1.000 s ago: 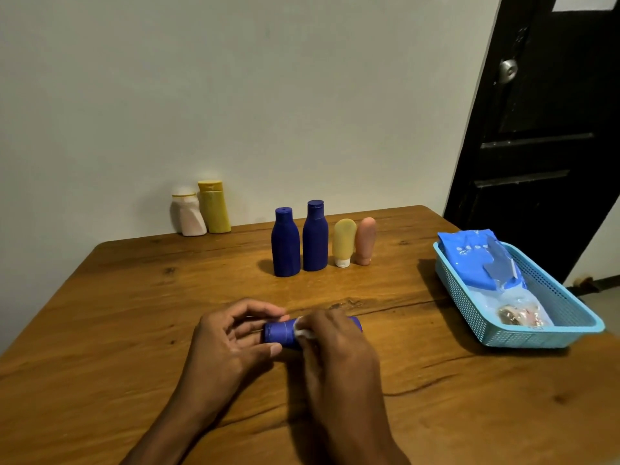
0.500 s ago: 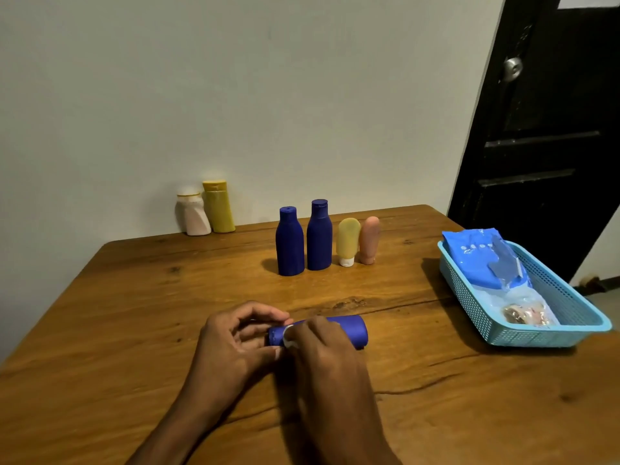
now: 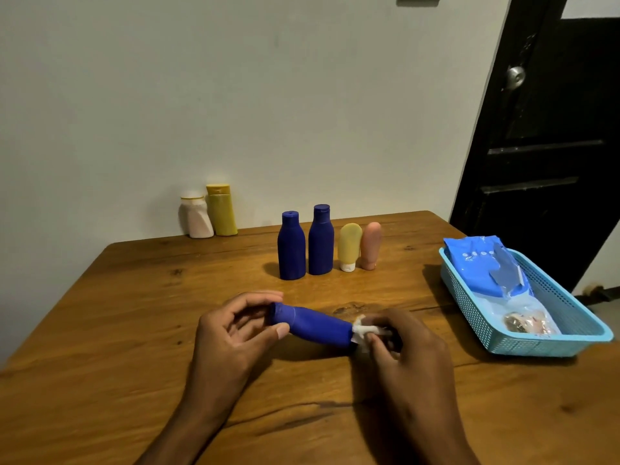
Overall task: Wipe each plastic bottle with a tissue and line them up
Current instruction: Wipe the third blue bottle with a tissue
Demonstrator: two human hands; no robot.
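Note:
A blue plastic bottle (image 3: 315, 325) lies sideways just above the wooden table (image 3: 134, 313), cap to the left. My left hand (image 3: 231, 333) grips its cap end between thumb and fingers. My right hand (image 3: 399, 350) pinches a crumpled white tissue (image 3: 364, 330) against the bottle's base. Behind them a row stands upright: two blue bottles (image 3: 291, 246) (image 3: 320, 240), a yellow tube (image 3: 349, 246) and a pink tube (image 3: 370, 246).
A white bottle (image 3: 196, 214) and a yellow bottle (image 3: 221, 209) stand at the back left by the wall. A light blue mesh basket (image 3: 503, 333) at the right holds a blue tissue pack (image 3: 479, 266). A dark door is behind it.
My right hand with the tissue has slid from the cap end along the bottle to its base, baring the blue body. My left hand keeps hold of the cap end.

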